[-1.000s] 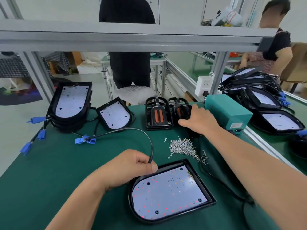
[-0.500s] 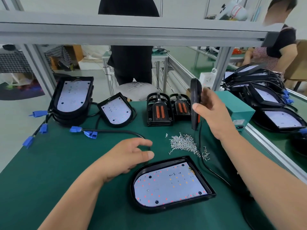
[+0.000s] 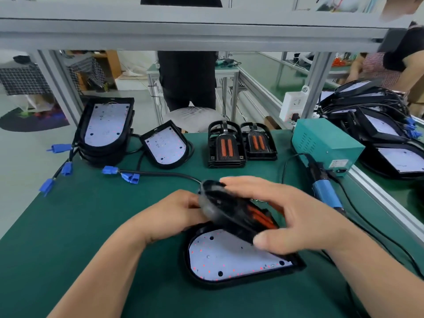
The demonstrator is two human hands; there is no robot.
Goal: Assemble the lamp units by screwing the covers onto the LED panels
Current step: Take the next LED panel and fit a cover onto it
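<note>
A black-framed LED panel (image 3: 229, 260) with a white board and red dots lies flat on the green mat in front of me. Tilted just above its far half is a black cover (image 3: 231, 216) with orange strips inside. My right hand (image 3: 286, 216) grips the cover from the top and right, thumb at its near edge. My left hand (image 3: 174, 214) holds the cover's left rim. The screw pile is hidden behind the hands. Two more covers (image 3: 226, 148) stand at the back of the mat.
A stack of LED panels (image 3: 105, 125) and a single panel (image 3: 166, 145) with blue-plug cables (image 3: 128, 176) sit at the back left. A teal power box (image 3: 325, 143) and blue electric screwdriver (image 3: 325, 193) lie to the right. More panels (image 3: 380, 125) beyond the rail; people stand behind.
My right hand brought the cover from upright near the teal box down and left over the panel. My left hand rose from the mat and took the cover's left rim.
</note>
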